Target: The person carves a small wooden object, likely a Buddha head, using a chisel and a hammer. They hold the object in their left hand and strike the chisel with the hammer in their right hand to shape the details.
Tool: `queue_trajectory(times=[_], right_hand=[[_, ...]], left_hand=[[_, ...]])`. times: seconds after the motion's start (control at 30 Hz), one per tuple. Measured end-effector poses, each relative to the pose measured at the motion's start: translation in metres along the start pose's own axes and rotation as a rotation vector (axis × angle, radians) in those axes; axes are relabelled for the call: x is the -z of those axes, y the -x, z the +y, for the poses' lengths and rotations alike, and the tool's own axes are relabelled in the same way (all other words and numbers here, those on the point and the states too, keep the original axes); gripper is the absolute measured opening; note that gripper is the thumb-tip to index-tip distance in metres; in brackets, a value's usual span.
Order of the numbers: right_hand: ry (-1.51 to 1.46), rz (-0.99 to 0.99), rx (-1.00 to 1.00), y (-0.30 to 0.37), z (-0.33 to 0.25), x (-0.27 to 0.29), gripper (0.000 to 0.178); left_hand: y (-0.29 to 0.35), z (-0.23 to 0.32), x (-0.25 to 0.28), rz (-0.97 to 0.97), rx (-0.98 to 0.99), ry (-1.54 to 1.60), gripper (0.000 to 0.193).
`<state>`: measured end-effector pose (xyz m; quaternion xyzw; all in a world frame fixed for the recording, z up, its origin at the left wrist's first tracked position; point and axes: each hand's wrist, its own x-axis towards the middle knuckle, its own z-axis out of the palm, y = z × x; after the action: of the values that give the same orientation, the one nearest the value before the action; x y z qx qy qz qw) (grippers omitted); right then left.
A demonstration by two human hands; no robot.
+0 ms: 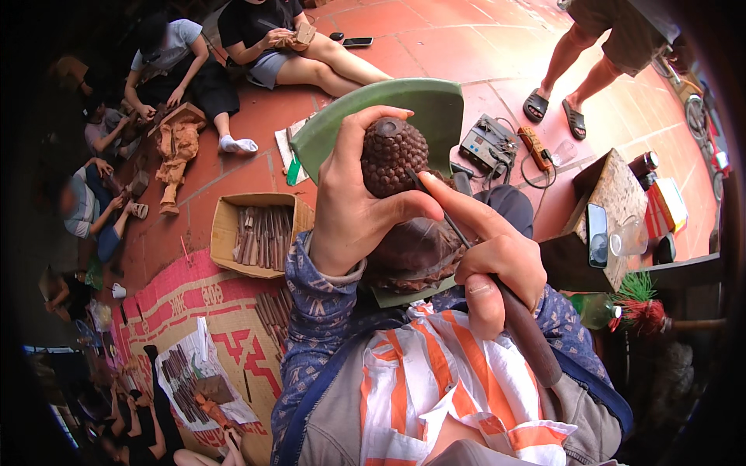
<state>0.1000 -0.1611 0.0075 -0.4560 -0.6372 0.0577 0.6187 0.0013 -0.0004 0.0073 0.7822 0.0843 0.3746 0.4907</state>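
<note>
A dark brown wooden carving lies in my lap, its knobbly, curl-covered head [394, 151] pointing away from me. My left hand [342, 203] is curved around the head's left side, fingers over the far end and thumb stretched across the near side. In my right hand [501, 252] is a carving chisel [532, 338], its round brown handle running back toward my chest. The right index finger extends along the thin metal blade, whose tip touches the curls at the head's near right side. Part of the carving's smoother lower body [412, 252] shows below my hands.
Behind the carving curves a green plastic basin [334, 128]. Left of me stand a cardboard box [221, 225] of chisels and a patterned mat [183, 287] with more tools. At right are a wooden block [614, 194], a phone [597, 233] and a control box [489, 144]. Several people sit at left.
</note>
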Motion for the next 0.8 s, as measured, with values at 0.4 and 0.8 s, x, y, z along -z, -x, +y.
queue_trajectory(times=[0.4,0.8], right_hand=[[-0.018,-0.017,-0.147,-0.003,-0.014,0.000,0.019],[0.145,0.100,-0.014,-0.015,-0.021,-0.008,0.008]], left_hand=[[-0.001,-0.003,-0.001,0.022,-0.028,0.042,0.091],[-0.001,-0.006,-0.005,0.070,-0.056,0.089,0.087]])
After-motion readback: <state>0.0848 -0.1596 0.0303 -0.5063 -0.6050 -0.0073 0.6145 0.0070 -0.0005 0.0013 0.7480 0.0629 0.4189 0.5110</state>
